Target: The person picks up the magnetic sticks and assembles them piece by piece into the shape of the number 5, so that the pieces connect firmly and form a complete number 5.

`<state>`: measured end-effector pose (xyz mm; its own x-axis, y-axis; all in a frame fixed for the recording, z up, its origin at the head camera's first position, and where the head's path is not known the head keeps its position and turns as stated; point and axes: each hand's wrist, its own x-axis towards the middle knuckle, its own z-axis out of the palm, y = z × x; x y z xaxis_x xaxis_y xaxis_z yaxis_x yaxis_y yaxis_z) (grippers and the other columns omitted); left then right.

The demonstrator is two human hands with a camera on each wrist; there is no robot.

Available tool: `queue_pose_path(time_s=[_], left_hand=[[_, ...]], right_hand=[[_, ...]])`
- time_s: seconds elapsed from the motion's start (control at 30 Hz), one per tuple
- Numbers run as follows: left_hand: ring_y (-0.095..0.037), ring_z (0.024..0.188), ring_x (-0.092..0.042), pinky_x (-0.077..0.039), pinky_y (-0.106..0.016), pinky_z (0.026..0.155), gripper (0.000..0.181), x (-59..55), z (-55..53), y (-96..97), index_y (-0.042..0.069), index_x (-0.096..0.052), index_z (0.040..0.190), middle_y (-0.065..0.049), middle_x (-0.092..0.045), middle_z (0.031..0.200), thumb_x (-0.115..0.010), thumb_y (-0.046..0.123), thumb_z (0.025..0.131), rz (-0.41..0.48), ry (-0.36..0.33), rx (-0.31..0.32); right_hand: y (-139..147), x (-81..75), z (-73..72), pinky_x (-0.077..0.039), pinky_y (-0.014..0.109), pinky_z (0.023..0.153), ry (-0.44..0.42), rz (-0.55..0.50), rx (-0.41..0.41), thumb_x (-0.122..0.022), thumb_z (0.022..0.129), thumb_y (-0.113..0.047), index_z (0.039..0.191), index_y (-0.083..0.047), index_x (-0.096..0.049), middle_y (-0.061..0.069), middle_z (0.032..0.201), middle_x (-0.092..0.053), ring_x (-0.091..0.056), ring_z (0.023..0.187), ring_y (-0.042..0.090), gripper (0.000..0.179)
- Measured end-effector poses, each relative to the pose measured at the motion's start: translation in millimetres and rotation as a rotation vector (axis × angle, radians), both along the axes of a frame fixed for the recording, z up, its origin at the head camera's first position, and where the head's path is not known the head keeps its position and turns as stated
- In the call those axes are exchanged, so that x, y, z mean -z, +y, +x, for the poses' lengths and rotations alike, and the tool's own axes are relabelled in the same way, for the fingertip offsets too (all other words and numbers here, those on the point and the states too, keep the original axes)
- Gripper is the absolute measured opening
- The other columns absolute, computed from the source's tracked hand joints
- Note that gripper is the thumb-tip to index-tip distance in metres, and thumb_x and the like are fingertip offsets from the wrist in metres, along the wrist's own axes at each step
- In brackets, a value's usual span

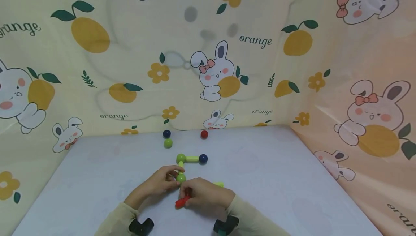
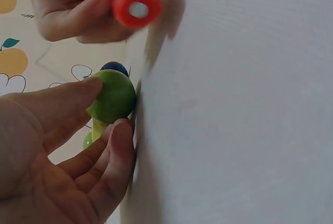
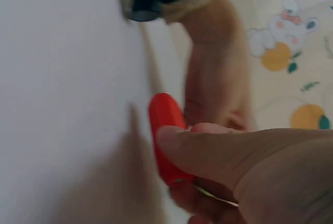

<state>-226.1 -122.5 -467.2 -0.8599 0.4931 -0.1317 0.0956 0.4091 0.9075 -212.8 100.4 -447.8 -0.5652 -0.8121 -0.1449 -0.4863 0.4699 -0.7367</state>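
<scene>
My left hand (image 1: 160, 180) pinches a green ball (image 2: 115, 98) between thumb and fingers. That ball forms the near end of a joined piece: a yellow-green rod (image 1: 181, 165) runs from it to another green ball (image 1: 180, 158), where a second yellow-green rod (image 1: 192, 159) leads right to a dark blue ball (image 1: 203, 159). Just right of the left hand, my right hand (image 1: 208, 192) grips a short red rod (image 3: 167, 140) with a round silvery spot on its end, apart from the held ball. Its thumb lies along the rod in the right wrist view.
Farther back on the white table (image 1: 276, 167) are a loose dark blue ball (image 1: 167, 133), a green ball (image 1: 168, 143) and a red ball (image 1: 204, 134). Another yellow-green rod (image 1: 219, 184) pokes out behind the right hand. A patterned cloth (image 1: 139, 48) hangs around the table.
</scene>
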Motion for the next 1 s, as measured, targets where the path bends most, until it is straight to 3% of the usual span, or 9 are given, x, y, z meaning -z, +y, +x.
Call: queue_pose_path(time_s=[0.2,0.37,0.53,0.7,1.0], left_hand=[[-0.017,0.084,-0.064,-0.055,-0.030,0.067,0.043,0.7,1.1,2.3,0.003,-0.059,0.132,-0.013,-0.068,0.109,-0.072,0.005,0.090,-0.045,0.018,-0.043],[-0.016,0.083,-0.061,-0.053,-0.027,0.066,0.041,2.3,3.9,5.0,0.006,-0.062,0.129,-0.010,-0.067,0.108,-0.074,0.010,0.090,-0.086,0.070,-0.083],[-0.016,0.083,-0.059,-0.052,-0.026,0.064,0.040,2.2,6.5,8.1,0.010,-0.062,0.127,-0.009,-0.067,0.107,-0.075,0.012,0.089,-0.103,0.070,-0.122],[-0.016,0.080,-0.058,-0.051,-0.026,0.063,0.040,1.3,7.1,9.2,0.009,-0.063,0.127,-0.009,-0.067,0.106,-0.075,0.010,0.089,-0.099,0.073,-0.133],[-0.016,0.077,-0.059,-0.052,-0.026,0.062,0.043,-1.4,8.4,8.8,0.007,-0.062,0.130,-0.010,-0.067,0.106,-0.074,0.007,0.089,-0.092,0.068,-0.130]], right_hand=[[20,-18.0,-15.3,-0.051,0.018,0.078,-0.013,0.000,0.044,-0.074,0.090,-0.005,0.113,-0.015,-0.069,-0.009,0.099,-0.068,-0.058,0.087,0.000,0.026],[37,-23.3,-28.9,-0.049,0.021,0.078,0.019,0.022,0.143,-0.069,0.090,-0.002,0.116,-0.016,-0.073,-0.008,0.103,-0.071,-0.057,0.091,0.004,0.029],[43,-17.7,-36.9,-0.048,0.023,0.078,0.079,0.007,0.243,-0.068,0.091,-0.001,0.112,-0.017,-0.074,-0.005,0.105,-0.071,-0.056,0.094,0.011,0.028],[38,-9.6,-37.2,-0.047,0.023,0.078,0.082,0.026,0.325,-0.070,0.091,-0.004,0.110,-0.018,-0.075,-0.005,0.100,-0.069,-0.055,0.092,0.014,0.024],[24,2.7,-32.6,-0.049,0.022,0.084,0.121,0.047,0.331,-0.073,0.091,-0.007,0.113,-0.014,-0.075,-0.003,0.107,-0.073,-0.057,0.092,0.009,0.024]])
